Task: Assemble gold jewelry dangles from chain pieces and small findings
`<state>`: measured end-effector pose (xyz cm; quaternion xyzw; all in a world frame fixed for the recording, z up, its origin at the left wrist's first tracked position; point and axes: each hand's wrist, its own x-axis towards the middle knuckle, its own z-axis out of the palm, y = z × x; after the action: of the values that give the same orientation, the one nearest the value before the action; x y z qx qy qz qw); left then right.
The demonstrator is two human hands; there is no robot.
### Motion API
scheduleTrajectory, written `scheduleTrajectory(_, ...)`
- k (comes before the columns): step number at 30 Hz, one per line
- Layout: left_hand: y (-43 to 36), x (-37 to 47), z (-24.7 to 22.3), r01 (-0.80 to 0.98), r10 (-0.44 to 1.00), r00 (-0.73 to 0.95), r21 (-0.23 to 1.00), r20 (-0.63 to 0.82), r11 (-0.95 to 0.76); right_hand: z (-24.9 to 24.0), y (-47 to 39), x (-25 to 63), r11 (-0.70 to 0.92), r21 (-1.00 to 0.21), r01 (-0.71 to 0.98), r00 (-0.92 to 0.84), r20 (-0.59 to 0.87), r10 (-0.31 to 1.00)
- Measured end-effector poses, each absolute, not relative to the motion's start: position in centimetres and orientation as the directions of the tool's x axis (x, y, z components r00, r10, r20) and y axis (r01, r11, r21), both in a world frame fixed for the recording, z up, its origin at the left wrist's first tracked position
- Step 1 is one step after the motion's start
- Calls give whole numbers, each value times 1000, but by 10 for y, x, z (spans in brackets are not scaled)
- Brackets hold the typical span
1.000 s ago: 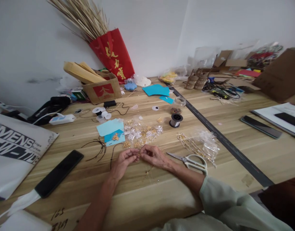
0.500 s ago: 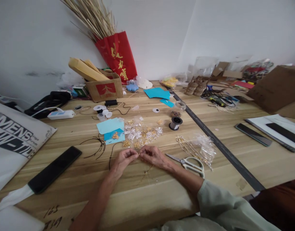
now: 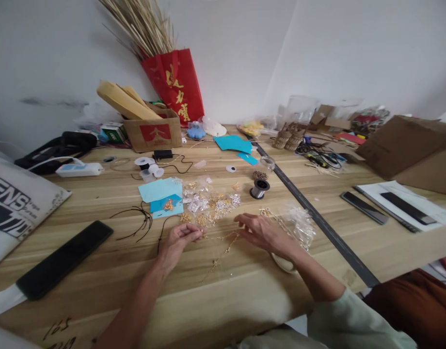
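Before the cylindrical spool, pinching a thin, beaded gold chain in the left hand; spreading the right hand loosely.

This looks like a small craft workshop, because the big wooden table has lots of bits for making things on it: tiny gold and silver pieces, a thin gold chain, a spool of shiny wire, black string and blue paper. White-handled scissors lie there too, partly hidden under an arm. At the back, by a plain pale wall, are a stuffed cardboard box and a red bag with long dry stalks poking out.
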<state>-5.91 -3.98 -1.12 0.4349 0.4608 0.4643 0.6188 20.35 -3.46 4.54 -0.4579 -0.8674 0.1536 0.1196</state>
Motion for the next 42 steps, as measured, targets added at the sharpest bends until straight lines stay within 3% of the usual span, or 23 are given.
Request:
scheduleTrajectory(5, -39, -60, -15, -210, 978, 132, 959, -164, 189, 38, -64, 253, 449, -159, 879, -457, -17, 889)
scheduleTrajectory(11, -37, -58, -18, -262, 973, 122, 939, -196, 222, 23, -99, 278, 386, -33, 922, -387, -78, 919)
scheduleTrajectory(14, -37, -57, -15, -274, 971, 116, 932, -211, 235, 16, -104, 277, 360, -9, 933, -360, -69, 931)
scheduleTrajectory(20, -37, -57, -15, -292, 973, 95, 929, -210, 229, 7, -101, 281, 364, -73, 928, -364, 12, 931)
scheduleTrajectory(23, -37, -58, -17, -312, 971, 102, 920, -215, 236, 15, -103, 289, 357, -165, 919, -365, -23, 931)
scheduleTrajectory(27, -37, -58, -19, -331, 969, 99, 911, -227, 247, 35, -106, 293, 299, -478, 826, -373, -65, 926)
scheduleTrajectory(29, -37, -57, -18, -338, 967, 97, 906, -234, 254, 42, -106, 288, 196, -658, 727, -335, -92, 938)
scheduleTrajectory(32, -37, -55, -14, -347, 963, 86, 899, -254, 268, 43, -103, 271, 19, -897, 442, -348, -152, 925)
scheduleTrajectory(38, -38, -54, -10, -343, 959, 95, 895, -268, 284, 23, -101, 227, -137, -986, 100, -439, -167, 883)
scheduleTrajectory(42, -39, -53, -8, -359, 960, 96, 890, -262, 279, 19, -107, 206, -154, -988, -22, -525, -120, 843)
